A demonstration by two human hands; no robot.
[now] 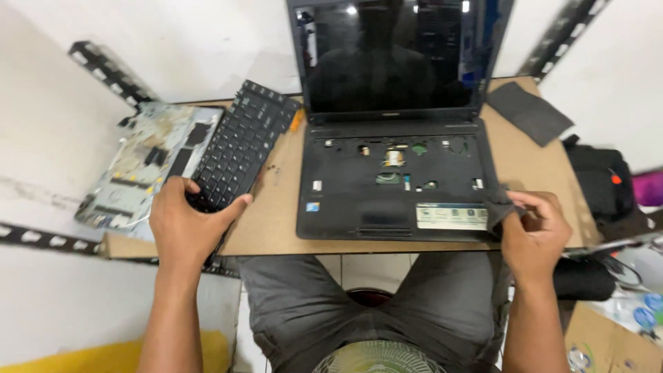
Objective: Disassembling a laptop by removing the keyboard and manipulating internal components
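Laptop (pixel 397 124), black and open with its keyboard bay bare, is standing in the middle of the brown table (pixel 276 207), its dark screen facing the person. Left of it, the loose black keyboard (pixel 238 141) is lying tilted, partly over a grey circuit-covered panel (pixel 148 162). The left hand (pixel 186 224) is gripping the keyboard's near end, fingers clenched around it. The right hand (pixel 535 231) is pinching a small dark cloth (pixel 501 202) against the laptop's front right corner. A dark flat pad (pixel 528 110) is lying at the table's far right.
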